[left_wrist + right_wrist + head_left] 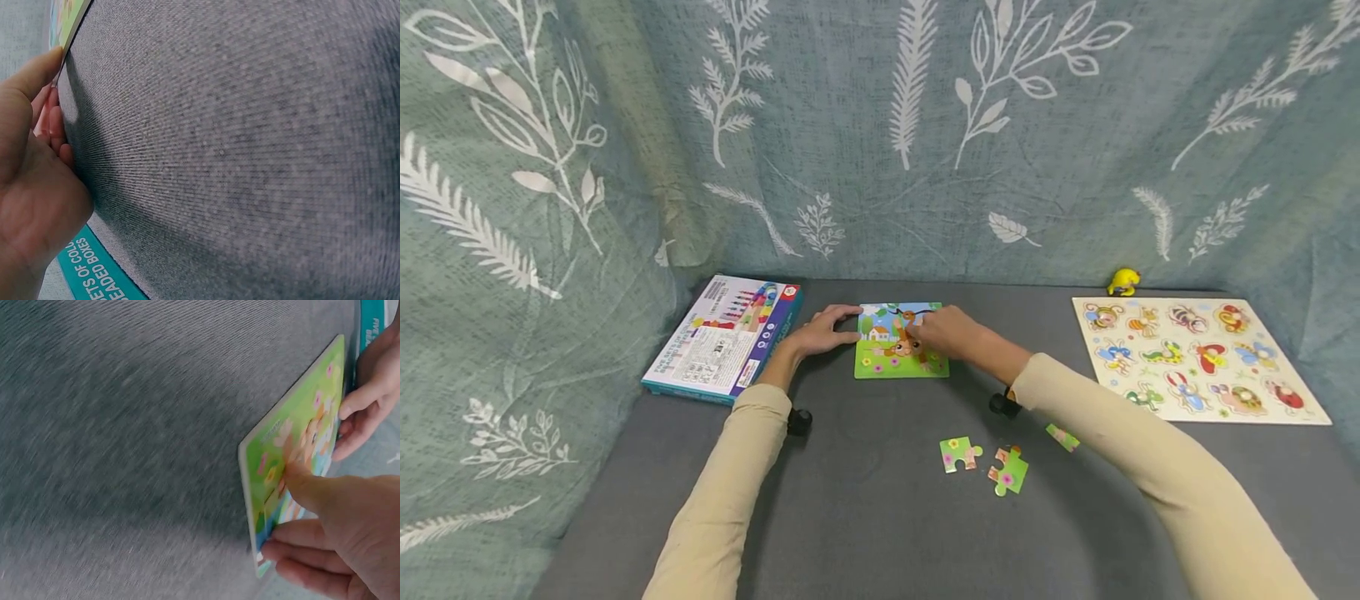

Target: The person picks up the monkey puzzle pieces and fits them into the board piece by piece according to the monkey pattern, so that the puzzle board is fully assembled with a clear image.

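**Two hands at a puzzle board, loose pieces to the near side**

The puzzle board (878, 367), a bright scene with a house and a brown animal, lies face up on the tabletop (865, 508), between the two hands. The left hand (820, 333) meets its left edge, thumb and fingertips set apart along the border, probably to keep the board from sliding. This grip is slack, its fingers loosely bent and clasping nothing. The right hand (951, 329) reaches over the right part, its thumb laid on the printed face and its fingers half bent by the far edge; the likely purpose is to press or adjust a piece. The hand covers much of its own contact, so whether this grip pinches a piece cannot be told.

Relative to the grips, the board begins at the left fingertips and extends beneath the right hand. Three loose pieces lie nearer the person, apart from both grips: a flowered piece (953, 454), a notched piece (1013, 473) and a small piece (1063, 437) beside the right sleeve (1120, 425). Their spacing presumably leaves each easy to pick up.
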`<state>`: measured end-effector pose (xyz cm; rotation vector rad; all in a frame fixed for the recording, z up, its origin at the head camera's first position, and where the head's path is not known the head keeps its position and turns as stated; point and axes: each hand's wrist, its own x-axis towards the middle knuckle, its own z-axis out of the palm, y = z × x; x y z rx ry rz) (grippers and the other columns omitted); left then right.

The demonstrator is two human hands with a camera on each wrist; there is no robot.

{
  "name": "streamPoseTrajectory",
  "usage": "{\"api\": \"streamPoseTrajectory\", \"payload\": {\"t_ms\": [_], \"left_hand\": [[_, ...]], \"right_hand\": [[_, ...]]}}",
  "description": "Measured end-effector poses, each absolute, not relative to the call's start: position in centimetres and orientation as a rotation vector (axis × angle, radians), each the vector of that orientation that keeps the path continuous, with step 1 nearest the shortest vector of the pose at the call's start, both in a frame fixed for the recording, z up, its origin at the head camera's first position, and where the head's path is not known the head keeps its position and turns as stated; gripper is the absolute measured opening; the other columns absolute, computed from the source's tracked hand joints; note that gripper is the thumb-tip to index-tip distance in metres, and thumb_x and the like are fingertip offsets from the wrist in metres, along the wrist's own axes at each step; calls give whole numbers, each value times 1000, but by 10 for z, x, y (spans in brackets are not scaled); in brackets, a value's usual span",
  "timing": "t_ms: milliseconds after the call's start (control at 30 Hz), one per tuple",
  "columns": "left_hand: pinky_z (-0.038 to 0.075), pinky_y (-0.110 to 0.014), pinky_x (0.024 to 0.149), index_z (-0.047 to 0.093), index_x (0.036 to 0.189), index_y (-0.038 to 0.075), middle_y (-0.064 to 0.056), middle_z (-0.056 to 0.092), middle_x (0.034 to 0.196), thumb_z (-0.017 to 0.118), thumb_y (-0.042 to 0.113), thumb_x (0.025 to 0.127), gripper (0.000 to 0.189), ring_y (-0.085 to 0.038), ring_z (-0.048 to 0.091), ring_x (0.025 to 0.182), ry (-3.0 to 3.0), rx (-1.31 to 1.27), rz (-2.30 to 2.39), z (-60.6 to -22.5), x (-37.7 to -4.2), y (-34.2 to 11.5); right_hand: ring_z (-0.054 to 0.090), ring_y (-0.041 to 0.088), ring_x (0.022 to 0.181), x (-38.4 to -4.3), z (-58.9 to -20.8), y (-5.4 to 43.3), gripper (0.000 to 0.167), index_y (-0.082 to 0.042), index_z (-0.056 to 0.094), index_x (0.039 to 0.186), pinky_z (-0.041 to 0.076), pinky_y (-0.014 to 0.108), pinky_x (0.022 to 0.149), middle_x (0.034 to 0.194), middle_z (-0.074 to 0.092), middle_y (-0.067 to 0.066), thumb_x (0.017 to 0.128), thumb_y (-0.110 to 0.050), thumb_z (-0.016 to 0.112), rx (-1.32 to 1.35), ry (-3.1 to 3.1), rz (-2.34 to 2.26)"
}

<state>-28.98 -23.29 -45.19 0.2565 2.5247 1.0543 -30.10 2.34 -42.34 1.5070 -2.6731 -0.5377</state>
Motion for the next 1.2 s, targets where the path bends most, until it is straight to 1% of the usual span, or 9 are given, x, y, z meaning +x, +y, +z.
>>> {"api": "streamPoseTrajectory", "payload": {"t_ms": [67, 233, 300, 433, 567, 700, 833, 967, 1200], "left_hand": [[21, -59, 115, 36, 149, 8, -20, 25, 155, 56, 22, 98, 56, -39, 26, 140, 2534, 259, 1051, -452, -290, -233], [21, -58, 115, 36, 149, 9, -19, 24, 156, 56, 23, 97, 58, -39, 26, 141, 2523, 260, 1050, -451, -289, -234], [21, -58, 116, 35, 150, 9, -19, 24, 156, 56, 23, 97, 58, -39, 25, 141, 2518, 255, 1047, -451, -289, -234], [21, -59, 115, 35, 150, 11, -18, 23, 157, 56, 25, 98, 58, -39, 24, 142, 2516, 241, 1046, -451, -289, -234], [21, -59, 115, 36, 149, 11, -18, 23, 157, 56, 25, 97, 58, -38, 25, 142, 2515, 246, 1055, -452, -290, -235], [22, -58, 116, 36, 150, 10, -18, 23, 157, 57, 25, 97, 58, -38, 26, 142, 2517, 254, 1054, -453, -292, -234], [21, -60, 115, 36, 150, 11, -18, 23, 157, 57, 26, 97, 58, -38, 26, 142, 2529, 247, 1049, -452, -292, -234], [21, -60, 115, 36, 150, 10, -18, 23, 157, 56, 25, 98, 58, -39, 26, 142, 2537, 259, 1040, -451, -291, -234], [21, -60, 115, 36, 150, 11, -18, 24, 157, 56, 24, 98, 57, -39, 26, 141, 2532, 251, 1042, -451, -289, -234]], "right_hand": [[35, 10, 51, -301, -423, 20, 25, -11, 68, 119, 24, 25, 45, 73, 65, 7, 99, -18, 54, 1469, -2677, -492], [53, 15, 57, -300, -422, 15, 20, -7, 74, 96, 42, 27, 50, 80, 68, 9, 94, -24, 64, 1427, -2730, -407], [55, 15, 57, -300, -422, 15, 22, -7, 74, 88, 44, 28, 51, 79, 68, 9, 92, -27, 66, 1427, -2744, -385], [39, 9, 49, -301, -423, 13, 32, -9, 72, 72, 32, 23, 46, 67, 66, 6, 93, -32, 64, 1434, -2749, -348], [25, 7, 48, -301, -425, 9, 36, -12, 66, 63, 21, 22, 47, 56, 50, -1, 95, -28, 62, 1439, -2755, -364], [22, 7, 48, -301, -427, 7, 31, -14, 70, 66, 20, 22, 46, 57, 52, -3, 94, -24, 63, 1428, -2717, -445], [30, 7, 47, -301, -427, 4, 17, -17, 77, 79, 25, 22, 45, 73, 68, -1, 91, -22, 66, 1399, -2674, -503], [35, 8, 53, -301, -426, -1, 11, -19, 77, 90, 31, 23, 48, 86, 70, 0, 91, -21, 66, 1370, -2723, -561], [24, 8, 54, -305, -427, -6, 17, -15, 75, 86, 22, 25, 49, 81, 70, 3, 95, -21, 62, 1342, -2731, -592]]}}
